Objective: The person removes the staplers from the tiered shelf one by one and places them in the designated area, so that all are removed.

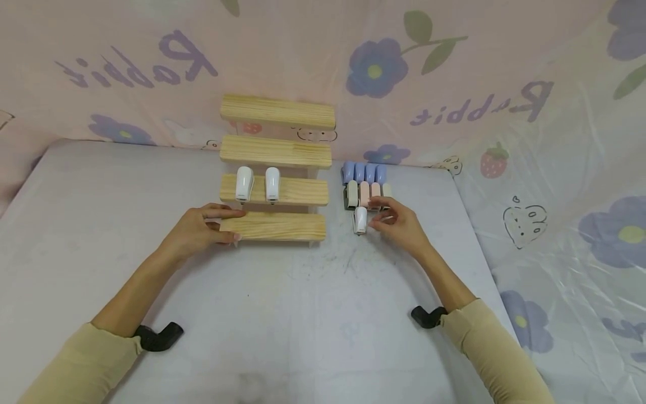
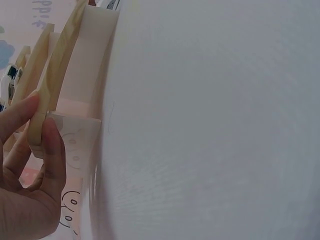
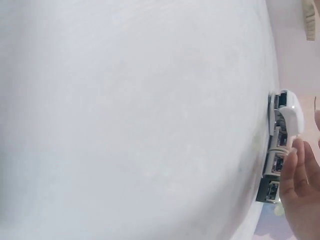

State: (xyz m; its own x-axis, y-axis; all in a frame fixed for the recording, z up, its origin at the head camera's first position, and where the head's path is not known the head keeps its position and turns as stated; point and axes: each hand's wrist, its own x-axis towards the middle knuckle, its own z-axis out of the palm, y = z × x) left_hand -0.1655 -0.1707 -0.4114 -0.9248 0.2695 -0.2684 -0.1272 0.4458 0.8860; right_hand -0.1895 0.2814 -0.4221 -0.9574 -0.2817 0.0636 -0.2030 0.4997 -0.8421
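My left hand pinches the left end of the lowest board of a tiered wooden shelf. In the left wrist view the thumb and fingers lie on either side of that board. Two white mini staplers sit side by side on the second board from the bottom. At the right, a white stapler stands on the table in front of a cluster of staplers. My right hand is just right of it, fingers loosely bent and spread apart, fingertips close to its side.
Behind the white stapler are rows of pink, pale green and blue staplers. Two upper boards of the shelf rise towards the printed curtain. Black curved pieces show at both sleeves.
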